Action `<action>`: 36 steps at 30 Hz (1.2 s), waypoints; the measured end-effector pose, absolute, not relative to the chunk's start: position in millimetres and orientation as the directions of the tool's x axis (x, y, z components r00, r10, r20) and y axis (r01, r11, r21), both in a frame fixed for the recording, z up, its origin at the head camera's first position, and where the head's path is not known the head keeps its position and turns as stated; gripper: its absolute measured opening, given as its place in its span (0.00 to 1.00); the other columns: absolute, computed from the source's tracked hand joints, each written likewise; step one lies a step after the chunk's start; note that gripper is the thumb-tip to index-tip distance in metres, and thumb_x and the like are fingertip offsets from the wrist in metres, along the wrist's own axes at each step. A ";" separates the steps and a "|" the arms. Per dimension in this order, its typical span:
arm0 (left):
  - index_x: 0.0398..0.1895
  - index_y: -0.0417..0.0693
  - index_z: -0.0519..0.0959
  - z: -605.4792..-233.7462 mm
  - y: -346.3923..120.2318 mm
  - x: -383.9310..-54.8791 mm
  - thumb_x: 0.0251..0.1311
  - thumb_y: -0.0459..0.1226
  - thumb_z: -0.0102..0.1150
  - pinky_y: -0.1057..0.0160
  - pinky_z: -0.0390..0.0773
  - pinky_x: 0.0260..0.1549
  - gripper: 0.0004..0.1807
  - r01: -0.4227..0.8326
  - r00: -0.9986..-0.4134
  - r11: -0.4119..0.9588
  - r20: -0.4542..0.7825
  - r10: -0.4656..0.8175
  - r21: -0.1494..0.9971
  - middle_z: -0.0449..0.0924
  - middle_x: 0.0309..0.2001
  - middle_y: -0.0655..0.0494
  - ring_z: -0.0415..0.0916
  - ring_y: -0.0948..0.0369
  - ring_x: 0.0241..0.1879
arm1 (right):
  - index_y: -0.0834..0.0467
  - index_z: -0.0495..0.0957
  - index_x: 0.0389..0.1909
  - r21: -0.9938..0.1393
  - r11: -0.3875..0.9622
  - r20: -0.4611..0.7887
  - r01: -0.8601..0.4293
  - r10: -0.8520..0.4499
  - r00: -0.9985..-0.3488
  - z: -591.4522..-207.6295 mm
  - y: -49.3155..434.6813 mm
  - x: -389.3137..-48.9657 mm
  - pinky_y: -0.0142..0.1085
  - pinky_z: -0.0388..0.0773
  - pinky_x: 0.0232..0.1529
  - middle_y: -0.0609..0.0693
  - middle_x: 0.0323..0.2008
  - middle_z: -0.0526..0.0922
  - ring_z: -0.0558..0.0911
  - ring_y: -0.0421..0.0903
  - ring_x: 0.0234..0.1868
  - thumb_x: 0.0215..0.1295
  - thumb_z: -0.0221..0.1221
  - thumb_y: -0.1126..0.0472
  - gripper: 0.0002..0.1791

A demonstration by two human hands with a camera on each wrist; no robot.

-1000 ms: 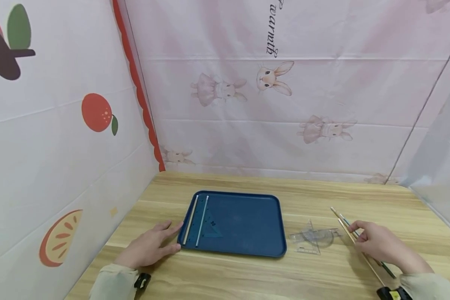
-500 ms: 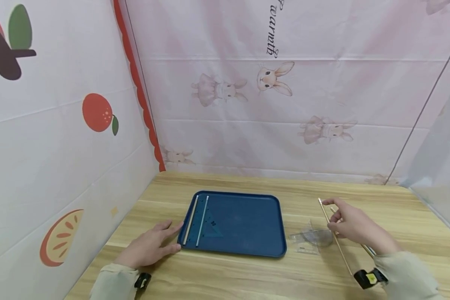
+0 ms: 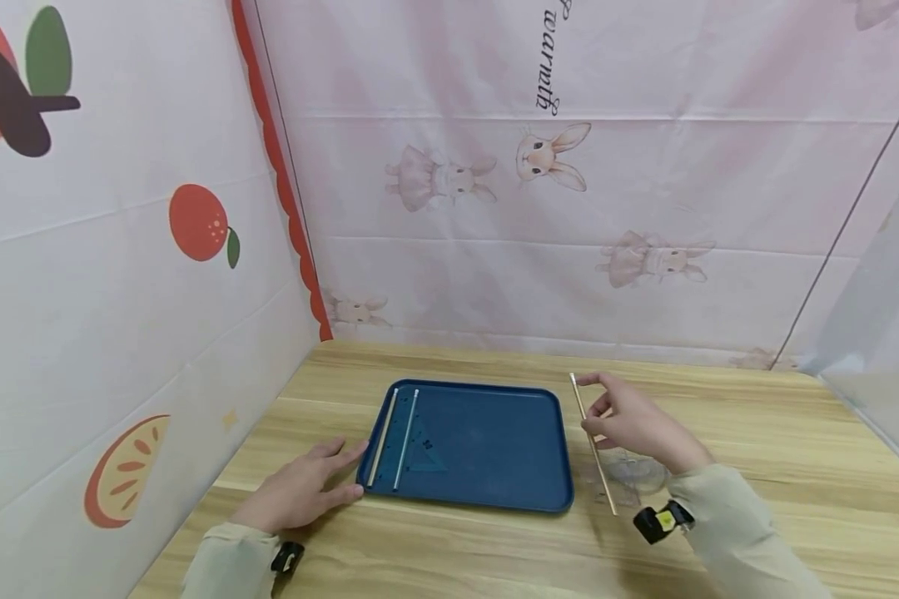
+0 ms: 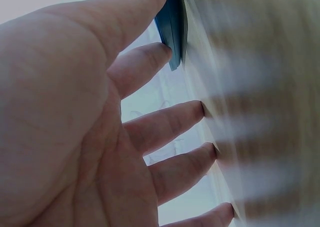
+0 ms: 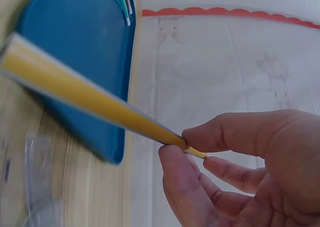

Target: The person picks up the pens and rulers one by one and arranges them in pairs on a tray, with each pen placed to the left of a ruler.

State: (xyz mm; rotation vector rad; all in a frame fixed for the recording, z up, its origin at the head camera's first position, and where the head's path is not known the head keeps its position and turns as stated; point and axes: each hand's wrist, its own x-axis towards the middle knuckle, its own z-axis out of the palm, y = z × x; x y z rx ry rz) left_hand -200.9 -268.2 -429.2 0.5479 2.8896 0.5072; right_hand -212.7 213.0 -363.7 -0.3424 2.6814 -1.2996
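Between thumb and fingers my right hand (image 3: 637, 423) pinches a yellow pencil (image 3: 603, 476), raised just right of the tray. In the right wrist view the pencil (image 5: 90, 94) slants across, thumb and fingertips round its far part. My left hand (image 3: 295, 492) touches the left rim of the blue tray (image 3: 494, 449) with extended fingers. The left wrist view has its other fingertips resting on the table, spread apart. Along the tray's left side lie a pale yellow pencil (image 3: 381, 445), a light teal pencil (image 3: 405, 445) and a blue-green triangle ruler (image 3: 429, 459).
Clear plastic drawing rulers (image 3: 639, 472) lie on the wooden table (image 3: 449, 557), partly hidden under my right hand. A fruit-print sheet (image 3: 120, 333) hangs at the left and a rabbit-print sheet (image 3: 539, 291) at the back.
My right hand has lifted the yellow pencil from the pencils at the right and carried it left to the tray's right side. The left hand has stayed at the tray's rim.
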 end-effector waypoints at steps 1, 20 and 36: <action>0.83 0.58 0.67 -429.4 -268.4 -201.1 0.71 0.58 0.65 0.25 0.72 0.66 0.41 0.324 -0.922 0.877 -0.091 0.377 0.354 0.63 0.80 0.31 0.66 0.28 0.75 | 0.67 0.60 0.80 -0.790 0.596 -0.027 -0.143 -0.266 -0.963 -363.0 209.1 -214.5 0.44 0.92 0.41 0.61 0.42 0.81 0.87 0.49 0.37 0.73 0.62 0.68 0.37; 0.84 0.57 0.65 -429.1 -270.7 -199.8 0.72 0.58 0.64 0.25 0.71 0.68 0.41 0.328 -0.919 0.873 -0.094 0.384 0.360 0.62 0.81 0.31 0.65 0.28 0.76 | 0.59 0.64 0.78 -0.843 0.532 -0.072 -0.079 -0.258 -0.964 -376.9 140.7 -252.5 0.45 0.92 0.45 0.61 0.44 0.82 0.88 0.49 0.39 0.73 0.62 0.68 0.34; 0.84 0.59 0.66 -430.0 -269.0 -200.4 0.72 0.58 0.65 0.26 0.71 0.68 0.41 0.320 -0.924 0.881 -0.089 0.371 0.348 0.62 0.81 0.32 0.66 0.30 0.76 | 0.64 0.64 0.75 -0.868 0.496 -0.130 -0.012 -0.250 -0.959 -392.1 82.1 -276.5 0.44 0.92 0.44 0.61 0.40 0.83 0.87 0.51 0.36 0.72 0.59 0.72 0.32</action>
